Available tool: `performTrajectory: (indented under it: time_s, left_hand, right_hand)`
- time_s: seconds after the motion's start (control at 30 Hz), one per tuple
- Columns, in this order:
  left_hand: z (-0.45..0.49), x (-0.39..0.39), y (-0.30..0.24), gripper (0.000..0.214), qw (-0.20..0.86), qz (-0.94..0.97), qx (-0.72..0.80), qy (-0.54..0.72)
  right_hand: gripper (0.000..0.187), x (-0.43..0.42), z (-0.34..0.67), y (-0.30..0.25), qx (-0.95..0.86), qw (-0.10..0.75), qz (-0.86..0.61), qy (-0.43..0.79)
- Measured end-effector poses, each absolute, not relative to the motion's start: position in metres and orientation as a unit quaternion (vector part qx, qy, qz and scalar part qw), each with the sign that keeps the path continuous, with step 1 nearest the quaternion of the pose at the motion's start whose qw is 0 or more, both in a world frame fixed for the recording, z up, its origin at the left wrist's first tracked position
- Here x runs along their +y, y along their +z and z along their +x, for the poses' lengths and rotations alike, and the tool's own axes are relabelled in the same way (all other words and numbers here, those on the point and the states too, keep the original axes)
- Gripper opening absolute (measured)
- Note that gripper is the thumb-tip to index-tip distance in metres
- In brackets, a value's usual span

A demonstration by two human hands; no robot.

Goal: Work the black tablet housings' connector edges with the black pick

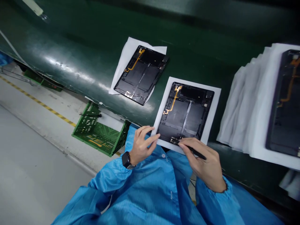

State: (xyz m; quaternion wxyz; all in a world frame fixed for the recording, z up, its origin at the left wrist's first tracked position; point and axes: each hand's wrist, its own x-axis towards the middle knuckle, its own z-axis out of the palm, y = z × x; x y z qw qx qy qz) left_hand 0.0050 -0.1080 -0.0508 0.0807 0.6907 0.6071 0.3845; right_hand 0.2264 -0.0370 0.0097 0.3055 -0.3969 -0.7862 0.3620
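An opened black tablet body (185, 112) with an orange flex cable lies on a white sheet (213, 106) on the dark green belt (77, 53), right in front of me. My left hand (142, 145), with a black watch on the wrist, pinches the sheet's near left corner with curled fingers. My right hand (206, 164) grips a thin black tool (195, 152) like a pen, its tip touching the tablet's near edge. Both sleeves are blue.
A second open tablet (140, 75) on white paper lies farther up the belt. At the right, a third tablet (284, 103) rests on a stack of white foam sheets (243, 103). A green plastic crate (100, 131) stands on the grey floor below the belt edge.
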Motion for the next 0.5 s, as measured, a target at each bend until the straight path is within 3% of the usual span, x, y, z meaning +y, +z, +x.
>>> performTrajectory:
  time_s: [0.5]
  left_hand:
    - [0.021,-0.11,-0.036,0.028,0.049,0.685,0.649,0.326]
  right_hand:
    - [0.016,-0.04,0.224,0.006,-0.779,0.32,-0.399,0.362]
